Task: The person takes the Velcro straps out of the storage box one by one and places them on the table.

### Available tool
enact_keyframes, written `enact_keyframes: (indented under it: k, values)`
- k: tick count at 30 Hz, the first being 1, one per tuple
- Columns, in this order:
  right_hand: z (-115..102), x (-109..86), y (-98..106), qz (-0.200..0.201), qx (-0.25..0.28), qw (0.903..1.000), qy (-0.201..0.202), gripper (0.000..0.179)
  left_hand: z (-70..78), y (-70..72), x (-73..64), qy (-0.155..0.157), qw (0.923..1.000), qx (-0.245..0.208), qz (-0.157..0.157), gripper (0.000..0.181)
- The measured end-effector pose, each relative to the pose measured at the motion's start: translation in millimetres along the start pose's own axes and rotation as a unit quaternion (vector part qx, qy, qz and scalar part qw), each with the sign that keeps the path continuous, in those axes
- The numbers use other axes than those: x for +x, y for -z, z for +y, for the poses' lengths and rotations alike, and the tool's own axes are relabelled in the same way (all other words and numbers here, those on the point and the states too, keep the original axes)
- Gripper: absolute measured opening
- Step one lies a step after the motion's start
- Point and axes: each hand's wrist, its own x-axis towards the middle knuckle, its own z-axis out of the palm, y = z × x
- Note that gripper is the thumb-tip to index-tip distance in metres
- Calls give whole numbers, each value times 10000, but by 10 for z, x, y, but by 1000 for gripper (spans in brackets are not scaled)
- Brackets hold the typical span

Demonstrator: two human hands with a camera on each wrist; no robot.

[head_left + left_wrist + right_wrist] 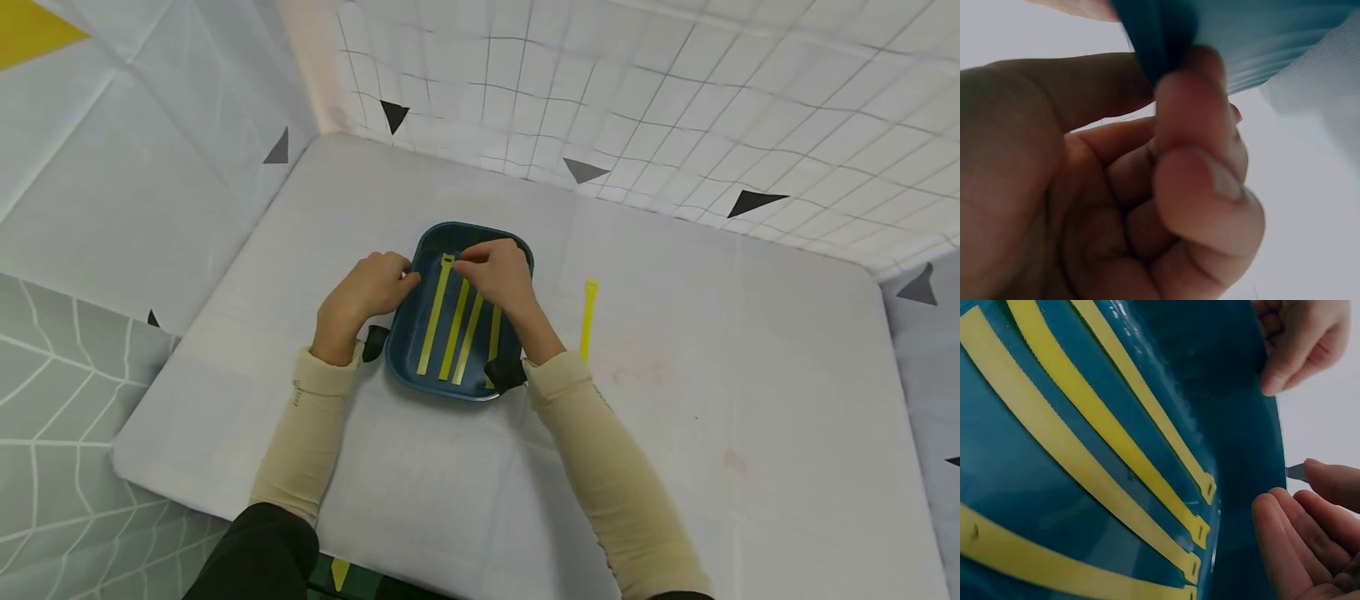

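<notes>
A dark teal tray (406,350) holds several yellow hook-and-loop cable straps (434,321), laid side by side along its length, with their slotted heads (1199,531) at the far end. At the tray's left side, my left hand (369,287) grips the rim between thumb and curled index finger, as the left wrist view shows. My right hand (498,271) hovers over the far right part of the tray and overlaps some straps. Its thumb and loosely bent fingers stand apart near the far wall with nothing between them. Another yellow strap (589,317) lies on the table.
The white-covered table (712,350) extends on all sides of the tray. Behind it hangs a white sheet with a grid and dark triangles (753,202). A black wrist device (504,374) overhangs the tray's near right corner; another (375,342) is beside its left edge.
</notes>
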Motion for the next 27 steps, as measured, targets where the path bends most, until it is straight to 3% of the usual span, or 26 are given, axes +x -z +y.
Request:
enact_keyframes:
  k: [9,19,27]
  values:
    - [-91,139,-239,-67,-637,9974,-343,23,-70,21,-25,11,10000,33,5,36]
    - [100,164,-318,10,-927,9909,-976,23,60,-54,109,-276,9995,173,-17,31]
    - [36,247,-489,-65,-1320,9859,-1030,45,-17,-4,18,-103,9998,117,103,29]
